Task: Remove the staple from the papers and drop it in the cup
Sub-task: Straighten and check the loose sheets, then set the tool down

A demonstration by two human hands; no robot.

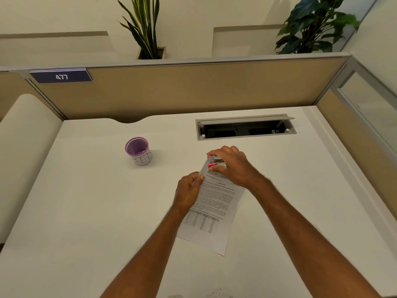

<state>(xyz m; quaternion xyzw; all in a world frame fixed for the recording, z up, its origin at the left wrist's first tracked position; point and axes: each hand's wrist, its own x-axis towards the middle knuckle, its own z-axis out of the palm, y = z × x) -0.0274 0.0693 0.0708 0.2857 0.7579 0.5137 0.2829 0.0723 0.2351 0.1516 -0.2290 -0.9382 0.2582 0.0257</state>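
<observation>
The staple is too small to see. The right hand (233,166) hides most of the staple remover (216,161). The words on the papers (211,208) are too blurry to read.

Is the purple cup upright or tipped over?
Upright. The cup stands on its base on the desk, open mouth facing up, left of both hands.

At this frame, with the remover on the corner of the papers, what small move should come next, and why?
Probably squeeze and lift the pink staple remover in the right hand to pull the staple free. It sits at the lifted top corner of the papers, which the left hand pinches. The staple itself is too small to see. The purple cup stands apart on the desk.
</observation>
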